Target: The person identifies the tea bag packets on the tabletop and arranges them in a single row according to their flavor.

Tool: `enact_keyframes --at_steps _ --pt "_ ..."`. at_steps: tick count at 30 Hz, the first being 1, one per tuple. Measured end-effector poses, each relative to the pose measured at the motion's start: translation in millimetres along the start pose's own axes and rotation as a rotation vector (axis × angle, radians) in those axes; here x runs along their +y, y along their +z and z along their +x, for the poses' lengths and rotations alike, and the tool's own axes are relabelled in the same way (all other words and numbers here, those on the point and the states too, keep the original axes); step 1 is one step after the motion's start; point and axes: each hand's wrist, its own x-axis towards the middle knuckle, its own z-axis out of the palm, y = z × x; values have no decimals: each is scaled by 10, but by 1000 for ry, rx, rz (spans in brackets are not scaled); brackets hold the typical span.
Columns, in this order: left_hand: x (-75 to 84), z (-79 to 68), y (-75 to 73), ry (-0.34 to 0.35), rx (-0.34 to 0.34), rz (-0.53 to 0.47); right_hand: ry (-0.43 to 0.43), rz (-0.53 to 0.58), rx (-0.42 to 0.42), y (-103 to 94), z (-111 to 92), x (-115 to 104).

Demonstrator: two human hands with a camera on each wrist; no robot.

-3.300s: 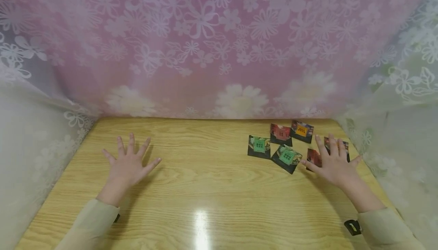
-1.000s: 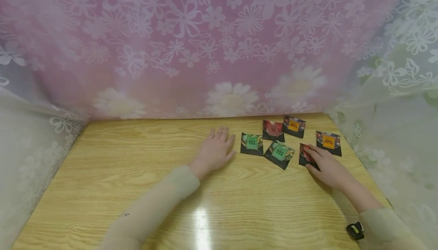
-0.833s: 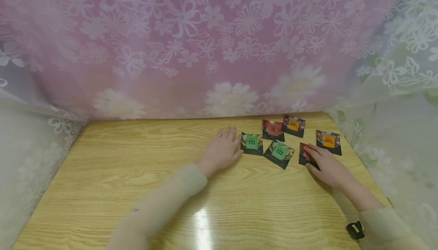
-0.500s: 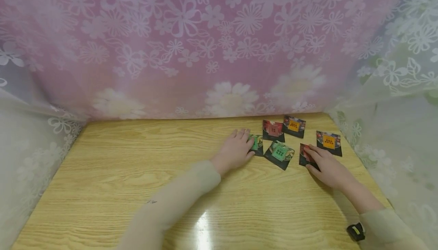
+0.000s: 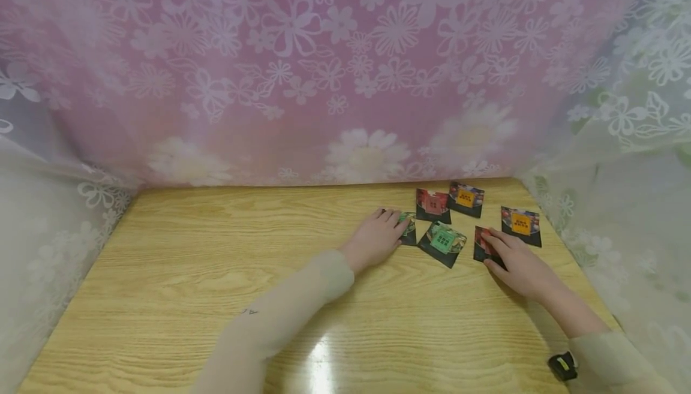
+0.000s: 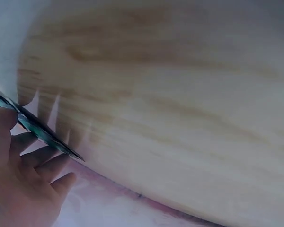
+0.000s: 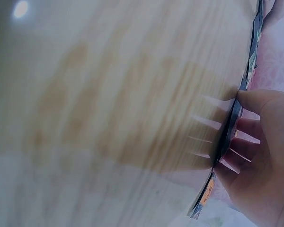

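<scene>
My left hand [image 5: 378, 235] lies over the leftmost green-labelled packet [image 5: 411, 235], covering its left part. In the left wrist view, thumb and bent fingers meet that thin packet [image 6: 42, 135] at its edges. To the right, my right hand [image 5: 520, 268] holds a red-labelled black packet [image 5: 479, 251], thumb at the near edge and fingers across the top. The right wrist view shows this packet [image 7: 226, 130] edge-on between thumb and fingertips, low against the table. Between the hands a second green-labelled packet [image 5: 442, 243] lies tilted.
Behind the hands lie another red-labelled packet [image 5: 432, 205] and an orange-labelled packet [image 5: 466, 199]. A second orange-labelled packet [image 5: 521, 225] is beyond the right hand. Floral curtains [image 5: 345, 82] enclose the wooden table [image 5: 216, 250] at the back and sides.
My left hand has come from the left side of the table onto the leftmost green packet, its fingers drawing in. The right hand has closed on the red packet and stayed there.
</scene>
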Motion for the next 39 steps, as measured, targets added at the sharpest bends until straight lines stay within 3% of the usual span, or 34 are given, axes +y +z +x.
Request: enact_keyframes --at_steps 16,30,39 --pt "-351 -277 159 3 -26 -71 18 -3 -9 -28 -10 -45" --pt "-717 -774 321 -25 5 -124 7 8 -3 6 11 -37" --pt "-999 -1148 481 -37 34 -227 17 8 -2 13 12 -35"
